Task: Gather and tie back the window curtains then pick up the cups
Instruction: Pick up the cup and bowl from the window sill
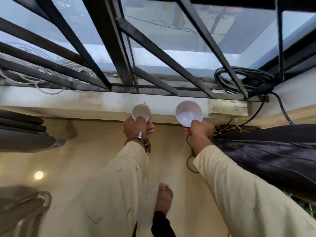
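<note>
My left hand point(136, 128) grips a small off-white cup point(141, 111) by its near rim, just in front of the white window sill point(85, 101). My right hand point(199, 130) holds a wider white cup point(188, 112) the same way, its open mouth tilted toward me. Both cups look empty. A dark gathered curtain point(266, 154) hangs bunched at the right, close beside my right forearm. Another dark curtain point(25, 132) lies in folds at the left edge.
Black window bars point(119, 53) run above the sill. A coil of black cable point(239, 79) and a white electrical box point(227, 108) sit at the sill's right, white cable point(51, 79) at its left. My bare foot point(164, 197) stands on the glossy beige floor point(77, 165).
</note>
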A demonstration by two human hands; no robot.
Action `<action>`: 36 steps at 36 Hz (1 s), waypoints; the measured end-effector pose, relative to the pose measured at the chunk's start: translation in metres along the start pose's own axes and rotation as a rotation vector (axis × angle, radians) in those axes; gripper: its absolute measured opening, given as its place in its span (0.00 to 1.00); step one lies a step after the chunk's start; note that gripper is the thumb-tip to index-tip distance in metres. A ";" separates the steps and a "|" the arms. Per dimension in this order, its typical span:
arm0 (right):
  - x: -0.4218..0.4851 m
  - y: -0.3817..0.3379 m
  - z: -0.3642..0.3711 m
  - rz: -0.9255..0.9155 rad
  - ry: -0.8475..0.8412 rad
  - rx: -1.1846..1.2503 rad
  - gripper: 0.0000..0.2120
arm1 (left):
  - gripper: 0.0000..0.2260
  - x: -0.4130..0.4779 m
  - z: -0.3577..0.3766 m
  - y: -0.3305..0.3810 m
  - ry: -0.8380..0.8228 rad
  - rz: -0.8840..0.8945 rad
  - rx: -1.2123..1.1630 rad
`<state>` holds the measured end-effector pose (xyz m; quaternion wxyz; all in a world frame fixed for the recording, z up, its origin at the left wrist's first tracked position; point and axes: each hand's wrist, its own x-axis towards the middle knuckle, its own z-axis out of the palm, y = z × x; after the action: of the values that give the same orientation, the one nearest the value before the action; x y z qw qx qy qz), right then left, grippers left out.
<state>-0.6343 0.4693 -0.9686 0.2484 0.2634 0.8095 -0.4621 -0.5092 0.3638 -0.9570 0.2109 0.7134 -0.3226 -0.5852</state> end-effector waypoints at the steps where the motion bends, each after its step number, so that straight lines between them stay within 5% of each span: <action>1: -0.005 -0.004 -0.002 -0.006 -0.004 -0.002 0.14 | 0.13 -0.003 -0.004 0.004 0.006 0.007 0.004; 36: -0.199 -0.083 -0.058 -0.242 -0.163 -0.167 0.15 | 0.14 -0.135 -0.140 0.119 0.078 0.045 -0.028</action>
<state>-0.5512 0.4454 -0.7634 0.2765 0.1042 0.8481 -0.4397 -0.4133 0.3647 -0.7502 0.2464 0.7251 -0.3220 -0.5566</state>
